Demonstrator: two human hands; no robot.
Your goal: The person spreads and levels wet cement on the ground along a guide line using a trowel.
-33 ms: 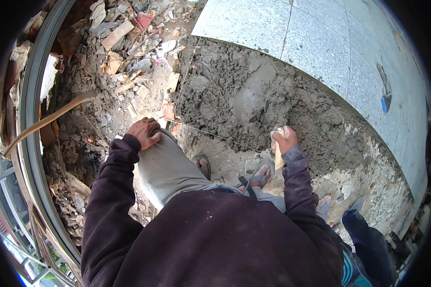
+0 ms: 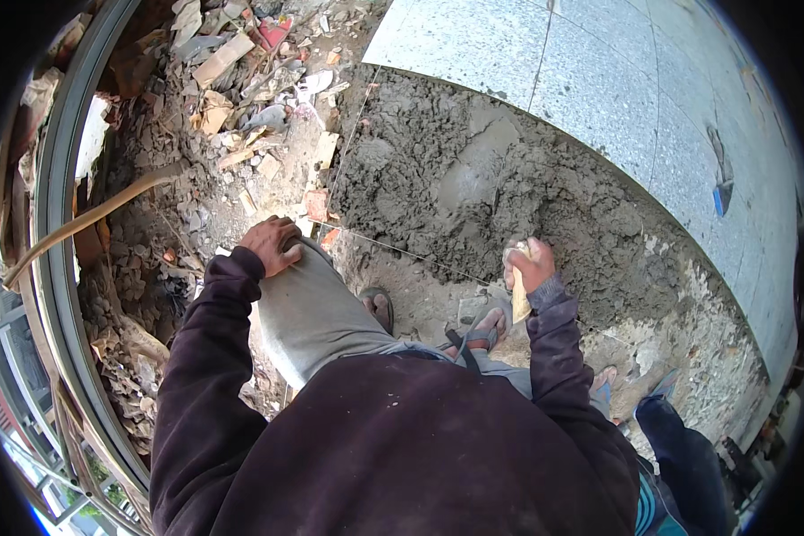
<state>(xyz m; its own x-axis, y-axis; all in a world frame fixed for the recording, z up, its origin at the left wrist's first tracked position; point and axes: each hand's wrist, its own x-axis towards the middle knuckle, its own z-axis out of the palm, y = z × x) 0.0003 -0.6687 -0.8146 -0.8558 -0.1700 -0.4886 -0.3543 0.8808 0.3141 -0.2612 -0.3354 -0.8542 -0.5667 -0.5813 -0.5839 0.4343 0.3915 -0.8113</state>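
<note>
My left hand (image 2: 272, 245) rests on my bent left knee, fingers lying over the grey trouser cloth (image 2: 317, 299), with nothing in it. A pale wooden handle (image 2: 520, 299) is gripped in my right hand (image 2: 529, 263), its free end pointing back toward me. Whatever the handle may belong to on the far side is hidden by my fingers and the mortar. Just beyond that hand spreads wet grey mortar (image 2: 411, 170), lumpy for the most part, with a smoother patch in its middle. A thin string (image 2: 402, 250) runs across the near side of the mortar.
Speckled light floor tiles (image 2: 473, 45) border the mortar at the far right; a blue-ended tool (image 2: 722, 183) lies on them. Broken rubble (image 2: 241, 116) covers the left, with a bent wooden stick (image 2: 98, 219) across a metal frame (image 2: 58, 179). Another person's dark-clothed leg (image 2: 679, 447) is at lower right.
</note>
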